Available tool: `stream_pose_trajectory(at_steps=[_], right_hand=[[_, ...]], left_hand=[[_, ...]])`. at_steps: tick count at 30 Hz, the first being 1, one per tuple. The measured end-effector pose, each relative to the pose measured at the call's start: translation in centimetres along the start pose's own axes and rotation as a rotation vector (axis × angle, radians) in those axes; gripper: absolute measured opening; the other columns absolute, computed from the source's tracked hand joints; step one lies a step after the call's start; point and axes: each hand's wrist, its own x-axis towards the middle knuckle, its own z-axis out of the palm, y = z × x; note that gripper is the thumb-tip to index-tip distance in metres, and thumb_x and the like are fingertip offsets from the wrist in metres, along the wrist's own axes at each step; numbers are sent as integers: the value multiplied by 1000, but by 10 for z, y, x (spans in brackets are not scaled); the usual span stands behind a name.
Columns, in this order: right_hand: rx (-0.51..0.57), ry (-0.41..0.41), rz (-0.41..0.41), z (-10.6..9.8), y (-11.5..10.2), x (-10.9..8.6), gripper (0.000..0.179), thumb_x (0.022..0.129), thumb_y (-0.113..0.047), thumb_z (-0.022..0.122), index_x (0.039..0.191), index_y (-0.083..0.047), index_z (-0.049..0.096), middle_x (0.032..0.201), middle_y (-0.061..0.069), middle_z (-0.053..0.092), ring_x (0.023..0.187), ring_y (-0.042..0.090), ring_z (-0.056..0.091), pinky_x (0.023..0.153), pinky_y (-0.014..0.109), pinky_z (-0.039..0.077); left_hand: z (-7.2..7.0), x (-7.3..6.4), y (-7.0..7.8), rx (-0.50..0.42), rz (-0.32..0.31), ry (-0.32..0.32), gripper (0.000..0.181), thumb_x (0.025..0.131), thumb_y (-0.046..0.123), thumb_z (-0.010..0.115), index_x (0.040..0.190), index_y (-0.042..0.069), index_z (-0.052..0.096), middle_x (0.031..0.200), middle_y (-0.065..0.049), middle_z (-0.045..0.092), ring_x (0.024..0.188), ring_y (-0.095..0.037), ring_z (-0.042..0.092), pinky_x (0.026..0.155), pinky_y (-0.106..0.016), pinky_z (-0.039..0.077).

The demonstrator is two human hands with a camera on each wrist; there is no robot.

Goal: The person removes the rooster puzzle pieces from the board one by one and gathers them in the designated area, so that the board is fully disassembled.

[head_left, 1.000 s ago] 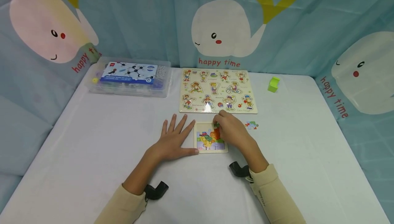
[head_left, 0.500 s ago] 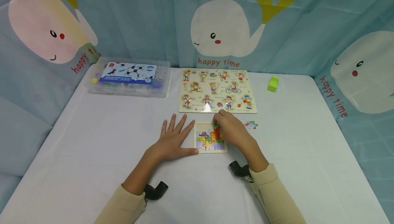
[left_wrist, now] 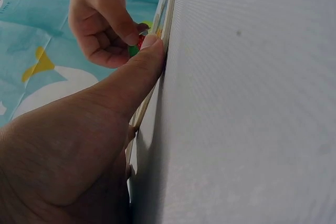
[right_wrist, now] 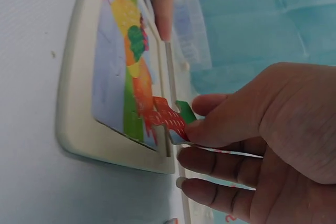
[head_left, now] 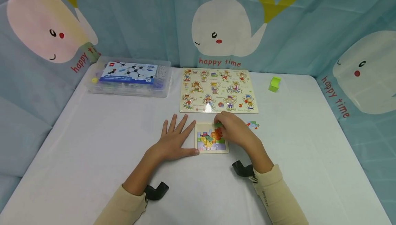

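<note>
A small square jigsaw puzzle in a pale wooden frame [head_left: 213, 152] lies between the two hands, its lower part filled with colourful pieces. My left hand [head_left: 171, 144] rests flat with fingers spread, its thumb and index fingertip touching the frame's left side. Over the upper right of the puzzle, my right hand [head_left: 236, 128] pinches a red and green puzzle piece [right_wrist: 170, 119] between thumb and fingers. In the right wrist view that piece is tilted against the pieces in the frame. Another puzzle piece [head_left: 253, 125], blue, green and red, lies on the table, partly behind the right hand.
Just beyond the hands lies a large wooden board [head_left: 219, 92] with figures of children playing sports. A clear plastic case [head_left: 130, 89] with a molecule-model label stands at the back left. A bright green block [head_left: 274, 84] sits at the back right. Whale-print curtains surround the white table.
My right hand and forearm have shifted slightly to the right, and the pinched piece stays at the puzzle's upper right. The left hand keeps its place.
</note>
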Motion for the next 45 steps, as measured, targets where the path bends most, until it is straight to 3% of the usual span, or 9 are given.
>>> stream_pose_trajectory(at_steps=[14,22,45], right_hand=[[130,-33,-9,-12,9,-4,18,89,8,64,102,-5,68,93,4,67,82,20,57,78,38,50],[174,-10,-39,-12,17,-5,18,90,8,64,100,-6,70,88,3,65,78,18,54,72,36,48],[201,59,-12,-22,43,-31,22,88,10,63,97,-8,71,91,3,62,80,20,52,70,36,48]], left_hand=[[-1,0,2,1,-9,-2,102,84,69,66,161,19,23,167,-14,2,148,-44,-16,112,-66,-10],[-2,0,3,-8,-8,-2,102,84,68,66,161,18,23,167,-14,2,148,-44,-16,112,-66,-10],[1,-1,3,-6,-12,7,102,83,68,66,162,19,22,167,-14,2,148,-44,-16,112,-65,-11]])
